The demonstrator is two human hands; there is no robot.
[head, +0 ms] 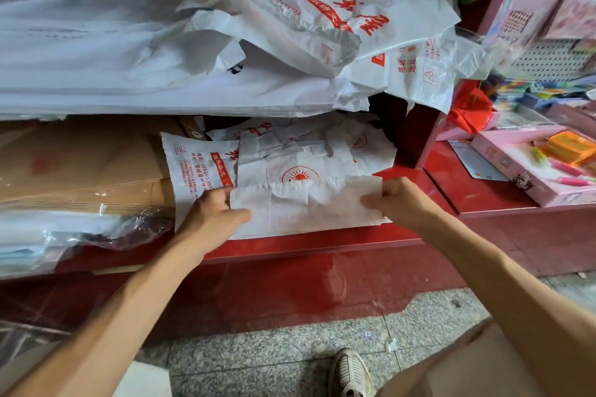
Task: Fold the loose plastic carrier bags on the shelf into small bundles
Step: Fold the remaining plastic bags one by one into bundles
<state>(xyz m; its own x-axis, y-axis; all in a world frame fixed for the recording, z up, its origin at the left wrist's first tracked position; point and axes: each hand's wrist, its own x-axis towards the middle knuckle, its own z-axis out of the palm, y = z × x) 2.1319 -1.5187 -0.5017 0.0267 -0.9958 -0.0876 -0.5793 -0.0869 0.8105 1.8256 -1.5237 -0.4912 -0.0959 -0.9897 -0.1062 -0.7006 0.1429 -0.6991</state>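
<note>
Bag in hand (306, 206) sat centre frame, white, lying flat on the front edge of the red lower shelf (322, 240), its top edge turned over into a crumpled flap below the red sun logo. Left hand (214, 214) pinched the left edge, thumb on top, fingers curled behind the film. Right hand (395, 198) pinched the right edge, fingers curled; exact fingertip contact was hidden by the plastic.

Looked like an early fold, bag far from a small bundle. To do it well: keep both pinches level, pull sideways to take out slack, then bring the fold down square so the edges line up. Press the air out before the next fold, thin film springs back. Use the shelf as a flat backing, not mid-air.

Behind it, more printed bags (290, 145) lay loose on the same shelf; a bigger heap (338, 19) spilled off the upper shelf, upper centre. Flat cardboard (80, 164) sat mid left. Pink toy box (532, 167) was at right, well apart.
</note>
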